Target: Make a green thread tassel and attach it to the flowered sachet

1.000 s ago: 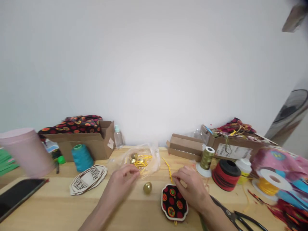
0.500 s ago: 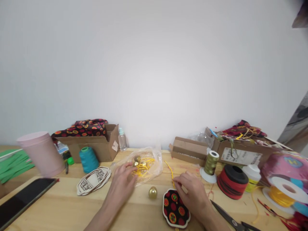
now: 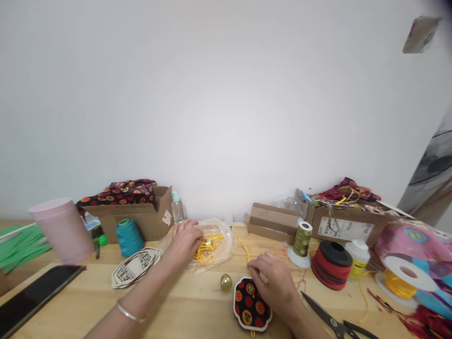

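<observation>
My left hand (image 3: 184, 241) reaches over the left side of a clear plastic bag (image 3: 226, 252) that holds yellow cord (image 3: 208, 246); its fingertips are bent down at the bag, and what they touch is hidden. My right hand (image 3: 271, 278) pinches the yellow braided cord (image 3: 244, 248) at the top of a scalloped pendant (image 3: 248, 306) covered in black cloth with red and orange flowers. A gold bell (image 3: 226, 282) rests on the table just left of the pendant.
Scissors (image 3: 328, 320) lie at the right, near a red ribbon roll (image 3: 331, 266), a green thread spool (image 3: 302, 239) and a yellow cord spool (image 3: 400, 282). To the left are wooden cutouts (image 3: 136, 268), a teal thread cone (image 3: 129, 238), a pink canister (image 3: 63, 230) and a phone (image 3: 35, 299).
My left hand has moved forward and further over the bag, covering the bells seen at its left side. My right hand keeps its pinch at the pendant's top. The view has shifted slightly.
</observation>
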### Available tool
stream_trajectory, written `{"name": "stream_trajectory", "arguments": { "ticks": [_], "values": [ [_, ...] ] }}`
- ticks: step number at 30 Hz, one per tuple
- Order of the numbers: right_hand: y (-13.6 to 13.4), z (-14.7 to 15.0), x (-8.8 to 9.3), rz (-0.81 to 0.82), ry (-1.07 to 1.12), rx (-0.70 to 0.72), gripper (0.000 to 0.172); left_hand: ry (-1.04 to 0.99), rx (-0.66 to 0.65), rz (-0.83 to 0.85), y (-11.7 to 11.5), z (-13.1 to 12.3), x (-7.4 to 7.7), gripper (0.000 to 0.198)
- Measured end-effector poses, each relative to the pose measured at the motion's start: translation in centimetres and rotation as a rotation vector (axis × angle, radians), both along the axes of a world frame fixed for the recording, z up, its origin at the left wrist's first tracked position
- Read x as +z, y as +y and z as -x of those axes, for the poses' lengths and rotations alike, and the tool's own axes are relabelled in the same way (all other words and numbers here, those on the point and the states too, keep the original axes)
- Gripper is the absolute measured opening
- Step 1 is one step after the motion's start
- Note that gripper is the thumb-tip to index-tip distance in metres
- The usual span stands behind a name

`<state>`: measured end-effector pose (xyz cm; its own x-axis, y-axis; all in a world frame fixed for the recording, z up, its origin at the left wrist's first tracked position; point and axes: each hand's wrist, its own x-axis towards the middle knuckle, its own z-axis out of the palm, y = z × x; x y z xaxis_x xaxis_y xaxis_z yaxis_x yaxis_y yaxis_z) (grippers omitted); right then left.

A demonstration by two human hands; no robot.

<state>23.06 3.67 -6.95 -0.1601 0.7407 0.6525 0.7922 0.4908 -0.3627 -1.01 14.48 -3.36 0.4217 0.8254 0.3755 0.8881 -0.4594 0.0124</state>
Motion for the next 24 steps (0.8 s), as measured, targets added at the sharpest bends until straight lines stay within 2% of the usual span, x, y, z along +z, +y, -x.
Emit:
{"name": "stream_trajectory", "arguments": {
  "ticks": [3, 8, 17, 24],
  "values": [
    [-0.02, -0.04, -0.19, 0.003, 0.002, -0.008, 0.017, 0.066, -0.037, 0.049, 0.71, -0.16, 0.12, 0.019],
    [-0.05, 0.05, -0.20, 0.026, -0.007, -0.014, 0.017, 0.105, 0.001, 0.076, 0.89, 0.14, -0.50, 0.028],
    [-0.14, 0.30, -0.04, 0.024, -0.009, -0.012, 0.018, 0.080, -0.038, 0.117, 0.70, -0.39, -0.17, 0.022],
    [-0.19, 0.33, 0.04, 0.043, -0.020, -0.004, 0.017, 0.033, -0.041, 0.118, 0.85, -0.48, -0.83, 0.023]
  ]
}}
